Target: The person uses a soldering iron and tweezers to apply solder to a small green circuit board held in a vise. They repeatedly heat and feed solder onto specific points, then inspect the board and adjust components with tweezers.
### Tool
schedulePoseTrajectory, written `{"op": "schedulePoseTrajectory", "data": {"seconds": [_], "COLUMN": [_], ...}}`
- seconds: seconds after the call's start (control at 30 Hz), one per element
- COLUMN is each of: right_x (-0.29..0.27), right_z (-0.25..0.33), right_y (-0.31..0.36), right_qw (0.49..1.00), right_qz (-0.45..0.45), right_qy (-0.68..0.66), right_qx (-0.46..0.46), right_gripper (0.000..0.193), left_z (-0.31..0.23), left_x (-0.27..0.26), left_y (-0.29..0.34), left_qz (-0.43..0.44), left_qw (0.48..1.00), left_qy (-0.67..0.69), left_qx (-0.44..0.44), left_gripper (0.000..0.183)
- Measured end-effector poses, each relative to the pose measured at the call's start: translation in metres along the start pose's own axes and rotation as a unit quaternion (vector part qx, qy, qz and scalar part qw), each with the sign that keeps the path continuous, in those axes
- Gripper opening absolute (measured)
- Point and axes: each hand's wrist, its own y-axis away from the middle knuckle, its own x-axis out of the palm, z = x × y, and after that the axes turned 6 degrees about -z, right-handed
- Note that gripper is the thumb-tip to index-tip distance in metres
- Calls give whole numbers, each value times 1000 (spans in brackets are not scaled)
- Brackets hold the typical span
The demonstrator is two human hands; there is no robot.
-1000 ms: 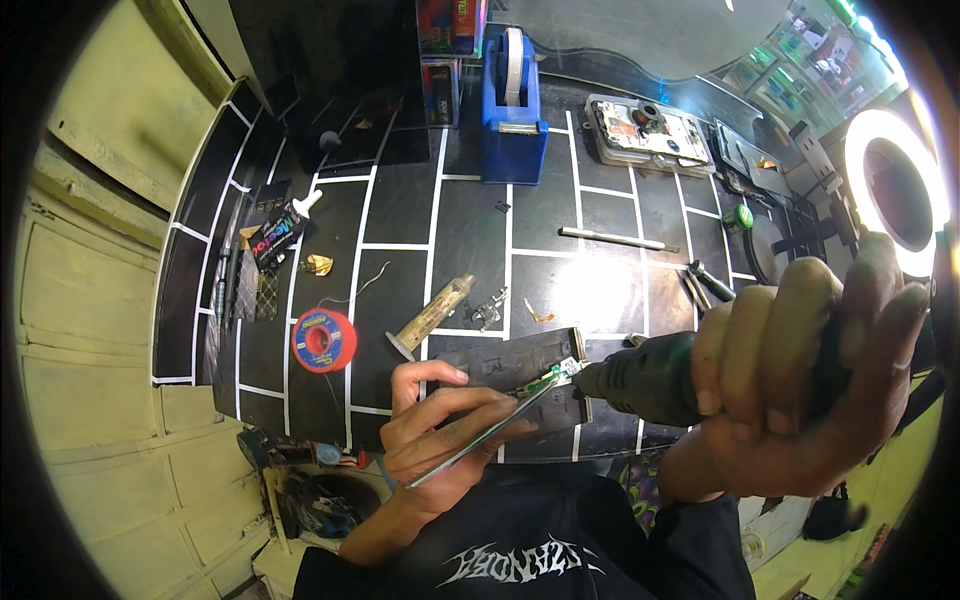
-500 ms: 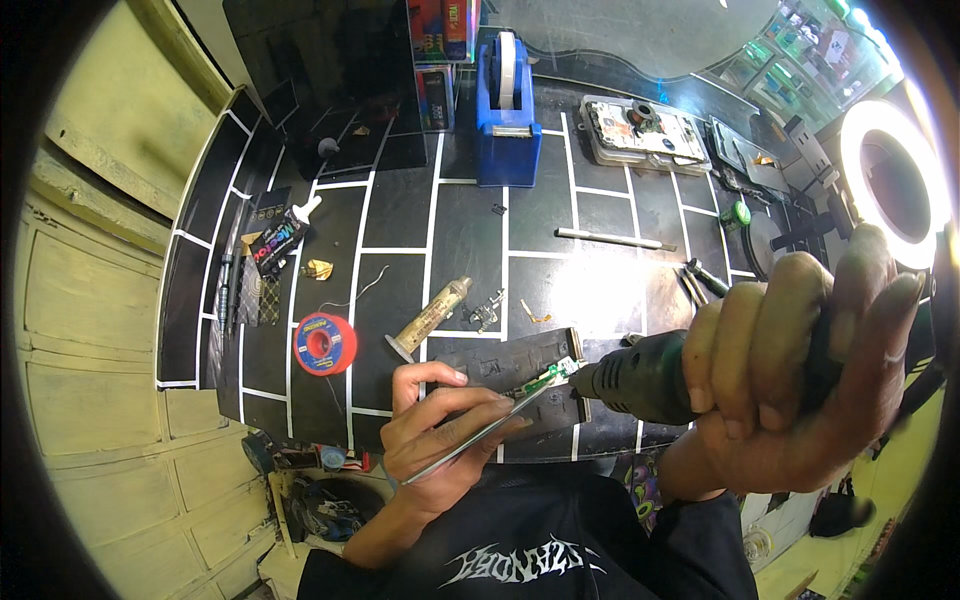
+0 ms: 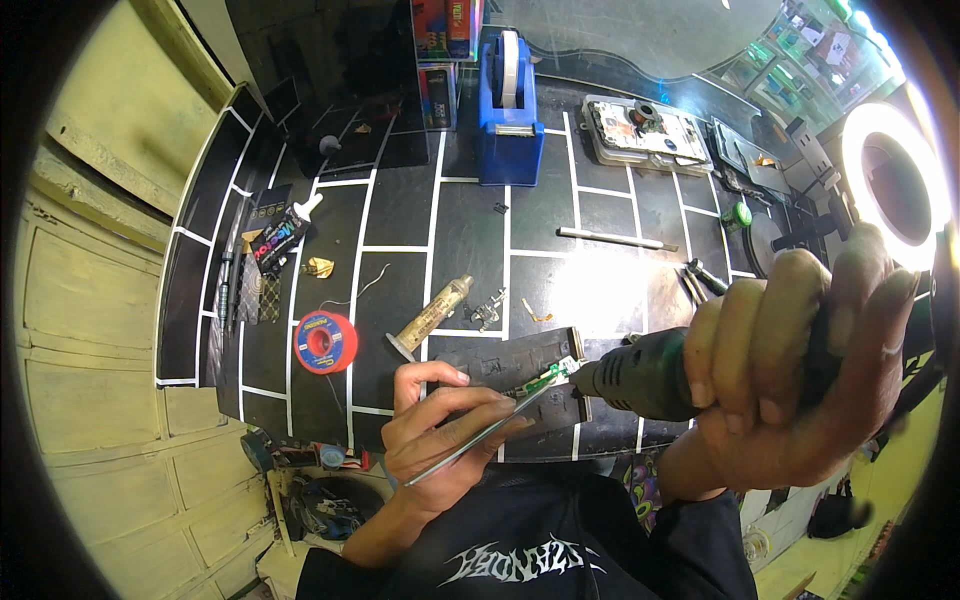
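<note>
My right hand (image 3: 800, 360) is wrapped round the dark handle of a hot air gun (image 3: 645, 378) with a ribbed front. Its nozzle points left, close to the end of a small green circuit board (image 3: 562, 371). Between the fingers of my left hand (image 3: 430, 425) is a pair of thin metal tweezers (image 3: 470, 442), slanting up to the board. Whether the tweezer tips grip the board or only touch it, I cannot tell. Beneath the board lies a dark flat work holder (image 3: 480, 356) with metal ends, partly covered by my left fingers.
Beyond the holder lie a flux syringe (image 3: 432, 318), a red solder spool (image 3: 325, 342), small metal parts (image 3: 490, 310) and a slim metal tool (image 3: 618, 238). Farther back stand a blue tape dispenser (image 3: 511, 140) and an opened phone (image 3: 650, 130). A lit ring lamp (image 3: 853, 180) stands at right.
</note>
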Motion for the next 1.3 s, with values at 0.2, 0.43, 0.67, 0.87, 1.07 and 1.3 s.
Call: {"op": "schedulePoseTrajectory", "data": {"seconds": [0.2, 0.43, 0.67, 0.87, 1.07, 1.3], "right_x": [8, 11, 23, 33, 34, 19], "right_z": [13, 24, 44, 58, 67, 60], "right_y": [4, 20, 34, 37, 47, 48], "right_qw": [998, 995, 995, 996, 996, 994], "right_qz": [-65, -5, 28, 7, -59, 29], "right_qy": [-6, -93, -78, -56, 2, -52], "right_qx": [-15, -47, -60, -71, -62, -89], "right_gripper": [37, 34, 32, 30, 29, 27], "left_z": [-7, -29, -45, -53, -56, -59], "left_x": [-4, -16, -29, -35, -32, -36], "left_y": [3, 11, 18, 23, 27, 26], "left_qz": [4, -10, -14, -19, -21, -15], "left_qw": [1000, 1000, 1000, 1000, 1000, 1000], "left_qy": [-4, 14, 16, 22, 20, 7], "left_qx": [2, 17, 8, 1, 9, 12], "left_gripper": [31, 30, 26, 20, 21, 21]}}
